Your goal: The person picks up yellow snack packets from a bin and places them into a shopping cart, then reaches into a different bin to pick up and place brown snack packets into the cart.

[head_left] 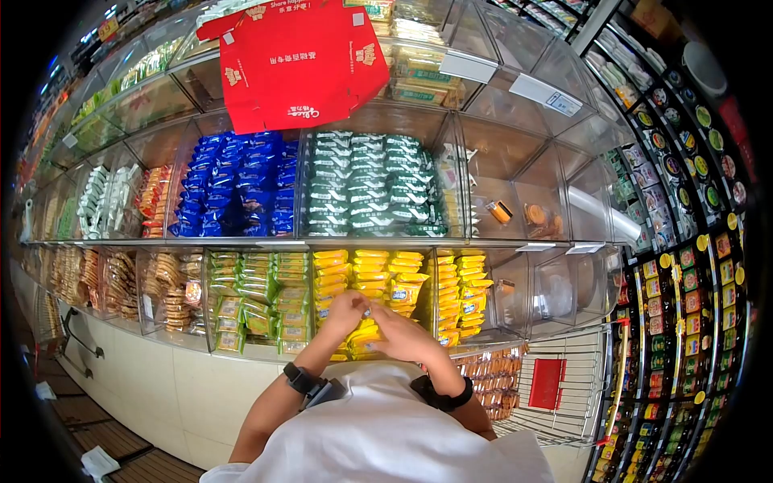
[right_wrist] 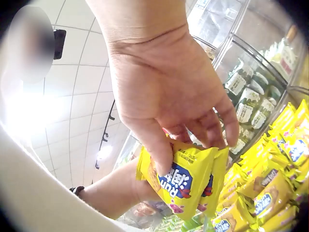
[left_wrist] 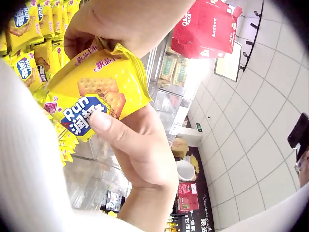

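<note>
Over the yellow stock, my two hands meet on yellow biscuit packets with a blue "Run" label. My left hand (head_left: pixel 346 314) has its fingers curled at the wrapper's end in the left wrist view. Its grip is partly hidden behind the biscuit packet (left_wrist: pixel 113 82). From the other side my right hand (head_left: pixel 405 336) holds the same packet, thumb (left_wrist: pixel 113 130) flat on the printed face. A second yellow packet (right_wrist: pixel 221 171) shows behind the front one in the right wrist view. Below the hands lie rows of matching packets (head_left: pixel 370 278) in a clear bin.
Green biscuit packets (head_left: pixel 258 298) fill the bin to the left. Blue packets (head_left: pixel 233 181) and dark green packets (head_left: pixel 370 185) stand one tier up, under a red cardboard sign (head_left: pixel 302 68). A shopping cart (head_left: pixel 564 386) is at the right, beside tall shelves (head_left: pixel 676 306).
</note>
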A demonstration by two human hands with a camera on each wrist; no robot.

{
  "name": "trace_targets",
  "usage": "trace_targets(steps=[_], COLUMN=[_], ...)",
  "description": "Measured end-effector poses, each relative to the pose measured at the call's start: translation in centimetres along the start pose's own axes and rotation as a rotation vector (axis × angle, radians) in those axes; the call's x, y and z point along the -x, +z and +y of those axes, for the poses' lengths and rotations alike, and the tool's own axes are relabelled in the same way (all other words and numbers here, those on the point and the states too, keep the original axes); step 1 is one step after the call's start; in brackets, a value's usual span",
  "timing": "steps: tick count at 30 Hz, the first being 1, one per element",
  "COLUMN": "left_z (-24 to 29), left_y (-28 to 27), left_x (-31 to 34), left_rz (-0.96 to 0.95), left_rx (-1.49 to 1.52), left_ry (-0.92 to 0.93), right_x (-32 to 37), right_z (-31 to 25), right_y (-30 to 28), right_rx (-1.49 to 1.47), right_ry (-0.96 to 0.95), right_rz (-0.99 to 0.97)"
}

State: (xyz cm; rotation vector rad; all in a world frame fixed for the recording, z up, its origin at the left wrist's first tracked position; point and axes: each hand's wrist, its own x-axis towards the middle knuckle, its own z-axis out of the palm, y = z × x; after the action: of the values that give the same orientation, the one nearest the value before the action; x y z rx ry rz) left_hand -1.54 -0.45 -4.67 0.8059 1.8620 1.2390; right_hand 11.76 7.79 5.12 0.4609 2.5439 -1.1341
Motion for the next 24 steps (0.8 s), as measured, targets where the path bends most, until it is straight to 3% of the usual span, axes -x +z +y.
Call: trace_targets(steps=[24], left_z=[-0.7], left_y=[-0.1], left_x=[0.0], left_rz=[-0.024], left_rx=[-0.080], left_ry=[0.002], right_x=[-0.1], right_z=[1.4], right_y=[1.5], right_rx=[0.043], right_ry=[-0.129], right_rz=[0.119])
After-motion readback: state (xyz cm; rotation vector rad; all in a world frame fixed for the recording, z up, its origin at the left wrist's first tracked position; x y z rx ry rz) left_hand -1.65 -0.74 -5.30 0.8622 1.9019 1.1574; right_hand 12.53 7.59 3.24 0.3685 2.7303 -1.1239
